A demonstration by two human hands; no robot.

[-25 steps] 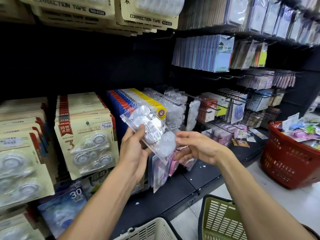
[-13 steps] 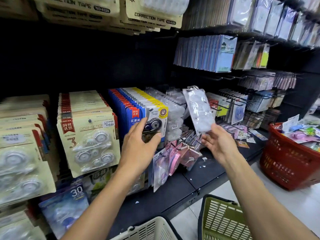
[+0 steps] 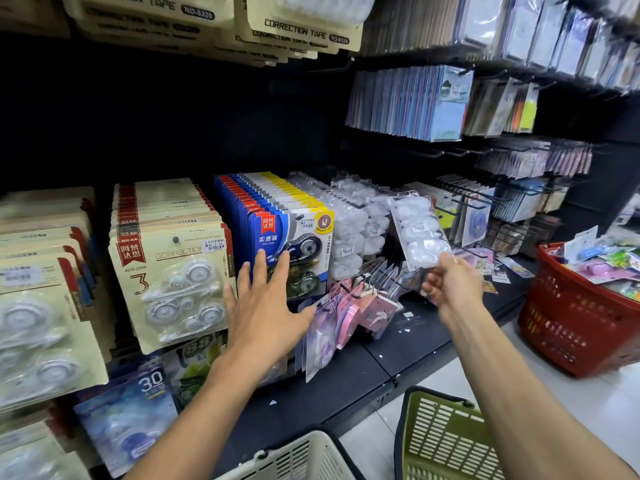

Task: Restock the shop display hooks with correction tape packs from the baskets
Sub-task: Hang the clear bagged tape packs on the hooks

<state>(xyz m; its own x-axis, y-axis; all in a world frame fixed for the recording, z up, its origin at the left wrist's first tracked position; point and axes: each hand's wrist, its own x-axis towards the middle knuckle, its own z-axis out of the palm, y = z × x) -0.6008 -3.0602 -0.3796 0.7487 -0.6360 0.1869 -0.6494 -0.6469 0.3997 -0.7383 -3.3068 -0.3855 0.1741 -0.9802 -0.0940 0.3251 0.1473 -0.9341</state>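
right hand [image 3: 450, 285] is pinching the bottom edge of a clear correction tape pack [image 3: 420, 230], thumb and fingers curled on it, so the pack stands nearly upright above the hand with its long axis running up and a bit left, hang-hole end on top. it's sitting just to the right of the row of matching clear packs [image 3: 349, 230] already hanging on their hook, and that's the bit that matters: the row lies up and to the left of the hand, so the top of the pack has to go that way to meet the hook tip. i can't actually make out the hook tip itself, it's lost in the plastic. right hand is clearly the nearer one for this. left hand [image 3: 263, 306] is flat open, fingers spread, over the front of the blue-carded packs [image 3: 291, 237], holding nothing; can't tell if it's touching them. green basket [image 3: 446, 441] and white basket [image 3: 298, 459] sit on the floor below, red basket [image 3: 581, 327] off to the right.
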